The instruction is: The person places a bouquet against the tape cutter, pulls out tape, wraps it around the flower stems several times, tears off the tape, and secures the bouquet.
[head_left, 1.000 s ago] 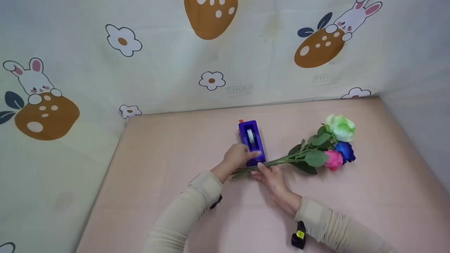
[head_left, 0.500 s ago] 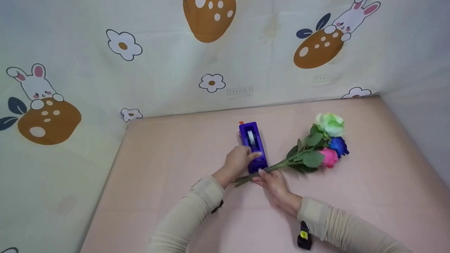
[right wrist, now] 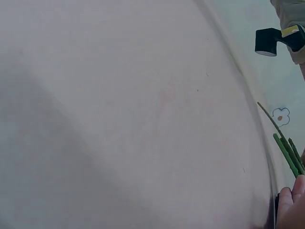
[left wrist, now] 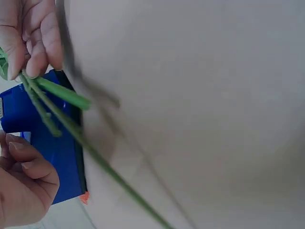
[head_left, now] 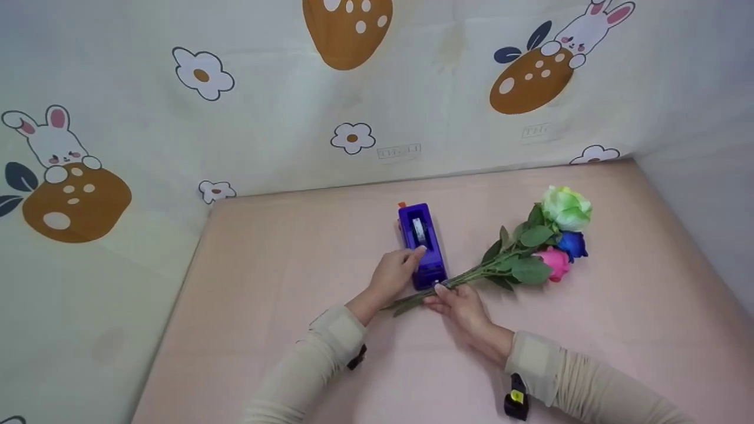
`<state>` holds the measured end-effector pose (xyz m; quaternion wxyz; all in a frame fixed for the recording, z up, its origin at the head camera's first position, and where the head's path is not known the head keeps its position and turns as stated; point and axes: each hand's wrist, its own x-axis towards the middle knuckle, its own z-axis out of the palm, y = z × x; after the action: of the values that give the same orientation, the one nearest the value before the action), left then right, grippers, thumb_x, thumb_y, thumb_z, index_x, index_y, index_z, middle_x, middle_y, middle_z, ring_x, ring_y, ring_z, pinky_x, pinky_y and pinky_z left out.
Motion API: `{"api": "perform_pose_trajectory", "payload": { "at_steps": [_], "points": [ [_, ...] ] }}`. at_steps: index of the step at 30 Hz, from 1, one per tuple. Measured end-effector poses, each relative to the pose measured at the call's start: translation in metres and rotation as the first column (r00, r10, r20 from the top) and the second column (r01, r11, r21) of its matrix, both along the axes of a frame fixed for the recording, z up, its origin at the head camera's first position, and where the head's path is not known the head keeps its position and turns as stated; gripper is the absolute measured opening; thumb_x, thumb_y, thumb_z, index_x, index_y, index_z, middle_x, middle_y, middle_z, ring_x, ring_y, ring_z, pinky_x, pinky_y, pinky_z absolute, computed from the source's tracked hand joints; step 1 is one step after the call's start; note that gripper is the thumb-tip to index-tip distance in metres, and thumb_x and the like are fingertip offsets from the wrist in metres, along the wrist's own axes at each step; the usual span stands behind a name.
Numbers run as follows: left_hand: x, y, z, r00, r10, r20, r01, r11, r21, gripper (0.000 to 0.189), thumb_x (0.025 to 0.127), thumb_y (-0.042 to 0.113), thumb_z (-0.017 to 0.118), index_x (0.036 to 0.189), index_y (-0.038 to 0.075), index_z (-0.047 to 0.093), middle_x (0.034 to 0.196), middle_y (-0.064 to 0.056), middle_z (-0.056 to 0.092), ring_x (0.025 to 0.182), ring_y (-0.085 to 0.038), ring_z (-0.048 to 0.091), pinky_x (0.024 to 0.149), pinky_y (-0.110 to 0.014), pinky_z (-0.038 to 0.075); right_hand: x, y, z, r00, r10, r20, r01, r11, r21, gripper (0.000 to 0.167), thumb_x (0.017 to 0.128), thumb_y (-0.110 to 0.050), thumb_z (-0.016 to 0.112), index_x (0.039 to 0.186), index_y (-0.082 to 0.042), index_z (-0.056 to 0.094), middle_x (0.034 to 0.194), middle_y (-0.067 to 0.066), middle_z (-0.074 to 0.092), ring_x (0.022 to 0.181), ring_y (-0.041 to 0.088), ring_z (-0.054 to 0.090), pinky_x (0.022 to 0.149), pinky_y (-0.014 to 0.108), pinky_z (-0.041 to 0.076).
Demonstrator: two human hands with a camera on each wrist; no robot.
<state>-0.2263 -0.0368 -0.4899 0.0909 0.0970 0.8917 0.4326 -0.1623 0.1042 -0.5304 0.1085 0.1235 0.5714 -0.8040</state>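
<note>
My right hand [head_left: 462,309] pinches the stems of a bunch of artificial roses [head_left: 489,265], green-white, blue and pink, the blooms pointing right. The stems cross the near end of a purple-blue tape dispenser [head_left: 431,262]. At the dispenser's left side, my left hand [head_left: 393,274] holds on with bent fingers, its thumb over the top. In the left wrist view, cut stem ends [left wrist: 71,98] pass in front of the blue dispenser [left wrist: 55,152], and the left fingertips overlap its upper part, hiding the exact contact. The right wrist view catches only stem ends [right wrist: 286,152] and fingers [right wrist: 299,188] at its edge.
Everything lies on a pale pink tabletop [head_left: 283,265]. Behind it stands a wall covering [head_left: 283,118] printed with bunnies and flowers. An orange tab [head_left: 402,205] sticks out at the dispenser's far end. Black cameras are strapped to both wrists.
Half a second ago the left thumb lay farther across the dispenser; it has drawn back left. The dispenser and stems first shifted slightly toward me. The blooms swung left, then back right.
</note>
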Motion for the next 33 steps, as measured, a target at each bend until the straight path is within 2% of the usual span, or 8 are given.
{"api": "perform_pose_trajectory", "payload": {
  "at_steps": [4, 9, 11, 13, 15, 17, 22, 33],
  "points": [
    [0.010, -0.013, -0.008, 0.998, -0.054, -0.024, 0.055, 0.997, 0.054, 0.054, 0.096, 0.042, 0.039, 0.072, -0.001, 0.061, 0.056, 0.006, 0.044, 0.053, -0.008, 0.040, 0.054, -0.022, 0.035, 0.005, 0.006, 0.008, 1.000, 0.020, 0.008, -0.020, 1.000, 0.023, 0.009, 0.094, -0.004, 0.047, 0.094, 0.005, 0.046, 0.069, 0.004, 0.066, 0.070, 0.013, 0.065, 0.076, 0.029, 0.052],
    [0.021, -0.028, -0.008, 0.958, -0.287, -0.002, 0.286, 0.956, 0.068, 0.046, 0.098, 0.034, 0.040, 0.075, -0.001, 0.059, 0.061, 0.004, 0.045, 0.057, -0.007, 0.042, 0.057, -0.021, 0.036, 0.007, 0.014, 0.023, 1.000, 0.008, -0.018, -0.007, 0.999, 0.050, 0.006, 0.093, -0.003, 0.048, 0.090, 0.002, 0.049, 0.066, 0.001, 0.063, 0.065, 0.011, 0.063, 0.072, 0.026, 0.052],
    [0.023, -0.033, -0.005, 0.911, -0.406, 0.079, 0.394, 0.910, 0.130, 0.046, 0.099, 0.034, 0.037, 0.083, -0.002, 0.060, 0.065, -0.004, 0.054, 0.060, -0.013, 0.049, 0.058, -0.024, 0.041, 0.007, 0.017, 0.028, 0.999, 0.004, -0.054, -0.001, 0.998, 0.058, 0.006, 0.091, 0.000, 0.048, 0.086, 0.001, 0.051, 0.065, 0.001, 0.061, 0.062, 0.011, 0.061, 0.070, 0.025, 0.051],
    [0.025, -0.037, -0.001, 0.836, -0.525, 0.161, 0.486, 0.843, 0.229, 0.049, 0.100, 0.035, 0.033, 0.093, -0.007, 0.059, 0.073, -0.018, 0.059, 0.059, -0.022, 0.052, 0.056, -0.027, 0.042, 0.006, 0.021, 0.031, 0.995, 0.016, -0.102, -0.006, 0.996, 0.089, 0.008, 0.090, 0.002, 0.048, 0.084, -0.001, 0.052, 0.063, 0.000, 0.060, 0.061, 0.010, 0.060, 0.070, 0.027, 0.051],
    [0.027, -0.038, 0.005, 0.766, -0.605, 0.217, 0.514, 0.779, 0.359, 0.048, 0.101, 0.030, 0.032, 0.102, -0.011, 0.056, 0.079, -0.031, 0.057, 0.054, -0.024, 0.052, 0.051, -0.028, 0.042, 0.006, 0.025, 0.035, 0.986, 0.042, -0.163, -0.023, 0.993, 0.119, 0.006, 0.089, 0.004, 0.049, 0.086, 0.001, 0.052, 0.065, -0.001, 0.060, 0.060, 0.010, 0.059, 0.069, 0.028, 0.051],
    [0.028, -0.038, 0.008, 0.723, -0.649, 0.236, 0.510, 0.732, 0.452, 0.042, 0.101, 0.023, 0.033, 0.105, -0.015, 0.053, 0.074, -0.030, 0.057, 0.047, -0.022, 0.049, 0.047, -0.026, 0.039, 0.006, 0.028, 0.038, 0.972, 0.077, -0.221, -0.044, 0.987, 0.151, 0.004, 0.088, 0.005, 0.050, 0.089, 0.002, 0.052, 0.066, -0.001, 0.060, 0.060, 0.010, 0.059, 0.069, 0.028, 0.051],
    [0.028, -0.033, 0.010, 0.763, -0.605, 0.229, 0.450, 0.751, 0.483, 0.031, 0.097, 0.012, 0.044, 0.104, -0.017, 0.051, 0.067, -0.001, 0.053, 0.047, -0.005, 0.041, 0.047, -0.021, 0.035, 0.004, 0.035, 0.043, 0.947, 0.117, -0.300, -0.073, 0.986, 0.152, 0.005, 0.088, 0.002, 0.054, 0.093, 0.001, 0.052, 0.067, 0.001, 0.058, 0.060, 0.011, 0.058, 0.067, 0.026, 0.049],
    [0.031, -0.023, 0.010, 0.831, -0.523, 0.190, 0.384, 0.786, 0.484, 0.021, 0.092, 0.004, 0.051, 0.102, -0.015, 0.049, 0.070, 0.007, 0.049, 0.056, -0.004, 0.037, 0.051, -0.018, 0.031, 0.008, 0.037, 0.043, 0.955, 0.083, -0.285, -0.054, 0.993, 0.109, 0.010, 0.088, -0.001, 0.055, 0.098, -0.005, 0.053, 0.074, 0.002, 0.061, 0.060, 0.013, 0.058, 0.065, 0.026, 0.048]
  ]
}}
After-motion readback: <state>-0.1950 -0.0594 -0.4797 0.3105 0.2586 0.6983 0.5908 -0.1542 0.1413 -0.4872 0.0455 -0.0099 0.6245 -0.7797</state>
